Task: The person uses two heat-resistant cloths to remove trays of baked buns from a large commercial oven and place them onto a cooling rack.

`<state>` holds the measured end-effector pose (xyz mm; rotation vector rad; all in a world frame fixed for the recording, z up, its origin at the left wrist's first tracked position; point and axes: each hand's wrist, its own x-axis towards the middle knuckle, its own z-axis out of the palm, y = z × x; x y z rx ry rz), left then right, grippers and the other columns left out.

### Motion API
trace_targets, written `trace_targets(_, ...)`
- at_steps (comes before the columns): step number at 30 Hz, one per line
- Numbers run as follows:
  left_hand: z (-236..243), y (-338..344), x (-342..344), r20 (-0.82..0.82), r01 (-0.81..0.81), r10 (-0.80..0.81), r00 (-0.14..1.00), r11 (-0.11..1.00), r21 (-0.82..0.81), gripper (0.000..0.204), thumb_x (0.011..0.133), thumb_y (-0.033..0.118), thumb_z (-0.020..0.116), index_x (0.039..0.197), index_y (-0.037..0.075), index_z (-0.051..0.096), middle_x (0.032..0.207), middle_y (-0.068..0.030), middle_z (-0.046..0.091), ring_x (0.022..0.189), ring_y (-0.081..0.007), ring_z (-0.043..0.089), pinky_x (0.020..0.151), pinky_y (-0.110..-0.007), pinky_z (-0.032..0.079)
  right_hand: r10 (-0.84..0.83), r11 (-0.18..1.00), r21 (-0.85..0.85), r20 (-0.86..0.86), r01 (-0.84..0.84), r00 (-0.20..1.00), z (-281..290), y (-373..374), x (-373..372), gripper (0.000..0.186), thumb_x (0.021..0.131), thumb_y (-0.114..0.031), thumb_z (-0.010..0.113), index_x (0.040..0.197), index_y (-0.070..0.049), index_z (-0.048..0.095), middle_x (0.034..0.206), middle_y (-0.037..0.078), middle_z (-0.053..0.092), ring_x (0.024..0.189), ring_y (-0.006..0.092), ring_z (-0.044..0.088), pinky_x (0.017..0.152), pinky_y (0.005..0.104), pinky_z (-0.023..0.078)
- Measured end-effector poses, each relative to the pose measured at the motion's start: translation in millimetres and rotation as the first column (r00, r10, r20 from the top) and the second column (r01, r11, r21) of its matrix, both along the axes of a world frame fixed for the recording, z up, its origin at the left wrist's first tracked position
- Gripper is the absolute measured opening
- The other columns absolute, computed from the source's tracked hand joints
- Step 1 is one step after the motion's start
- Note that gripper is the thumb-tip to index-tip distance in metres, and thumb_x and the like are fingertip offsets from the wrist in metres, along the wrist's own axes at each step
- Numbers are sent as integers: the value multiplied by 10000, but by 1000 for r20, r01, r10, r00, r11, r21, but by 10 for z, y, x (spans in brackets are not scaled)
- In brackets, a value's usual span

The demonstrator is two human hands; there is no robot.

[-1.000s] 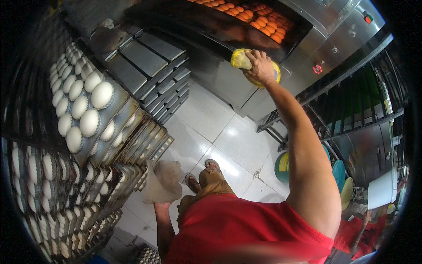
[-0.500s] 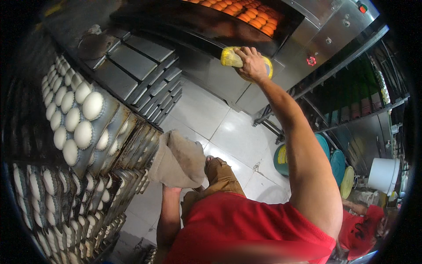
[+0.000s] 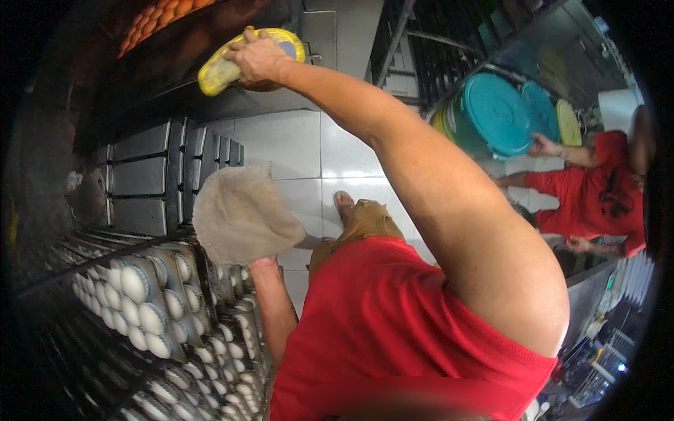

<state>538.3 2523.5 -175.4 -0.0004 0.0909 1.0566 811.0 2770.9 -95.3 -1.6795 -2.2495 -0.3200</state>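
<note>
My right hand (image 3: pixel 258 57) is stretched far forward, its fingers closed over a yellow-edged pad (image 3: pixel 216 76) with grey patches. The pad is in front of the oven (image 3: pixel 175 49), whose opening shows rows of orange-lit buns (image 3: pixel 158 19). A thick beige cloth (image 3: pixel 246 214) covers my left hand (image 3: pixel 264 262); only the wrist end shows, so the fingers are hidden. That cloth is in front of my body, just right of trays of white dough rounds (image 3: pixel 133 302) in paper cups.
Dark metal pans (image 3: pixel 140 179) are stacked below the oven. At the right, a person in red (image 3: pixel 607 189) has a hand by a teal-lidded bucket (image 3: pixel 498 116). A metal rack (image 3: pixel 442 45) stands ahead at the right. Pale floor tiles (image 3: pixel 288 144) lie between.
The view has turned, so the oven and pans now lie farther left. My right hand with the yellow pad appears farther left and higher. The person in red shows more fully.
</note>
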Motion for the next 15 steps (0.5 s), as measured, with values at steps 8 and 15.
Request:
trace_targets(8,-145,418,-8,-109,-15,10,994,999,-44,487,900,412,544,1296,128,519,1322,-82,546,1212,-315,490,934,-522,415,73,994,94,-172,-57,982,-76,-237,159,505,652,-295,768,1136,-189,669,1214,11,606,1155,267,506,957,408,420)
trace_targets(15,455,472,203,-262,74,-58,963,996,52,619,943,480,459,1437,118,368,1460,-100,410,1350,-309,370,1132,-516,249,-43,985,-173,-84,28,996,198,-117,172,1053,559,-527,814,1426,-119,377,1350,123,481,1235,330,436,992,488,389)
